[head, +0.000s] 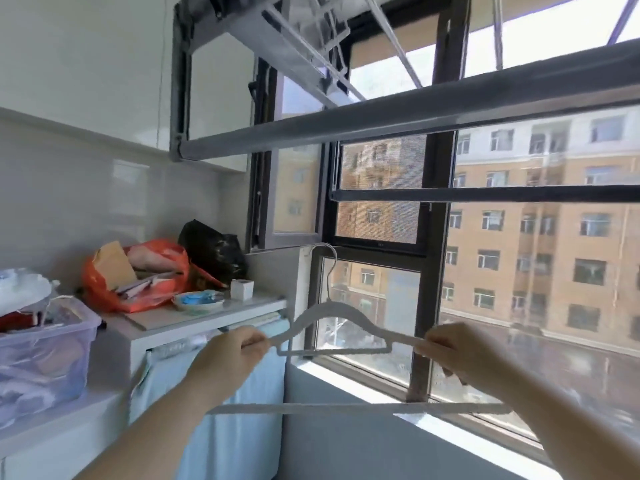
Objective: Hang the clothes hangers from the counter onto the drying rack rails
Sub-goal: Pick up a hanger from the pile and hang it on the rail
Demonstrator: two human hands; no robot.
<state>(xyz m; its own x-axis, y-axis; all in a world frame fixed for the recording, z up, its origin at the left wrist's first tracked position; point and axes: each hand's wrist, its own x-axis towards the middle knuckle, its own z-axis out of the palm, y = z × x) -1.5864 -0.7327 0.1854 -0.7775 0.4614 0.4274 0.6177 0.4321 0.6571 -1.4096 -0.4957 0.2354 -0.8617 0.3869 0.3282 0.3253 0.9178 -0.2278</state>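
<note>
Table [207, 318] w/ clear bin [45, 355] & orange bag [138, 282] is at left; before the window, well below the rack rail [381, 124], left hand [230, 355] pinches 1 tip of a grey hanger [332, 313], right hand [457, 351] pinches the other, hook [330, 261] up. A 2nd grey bar [346, 408] lies lower btwn the wrists; can't tell what holds it. To do it well, prob. keep it level, raise till the hook clears the rail, drop it over, then release; no brand or writing readable.
</note>
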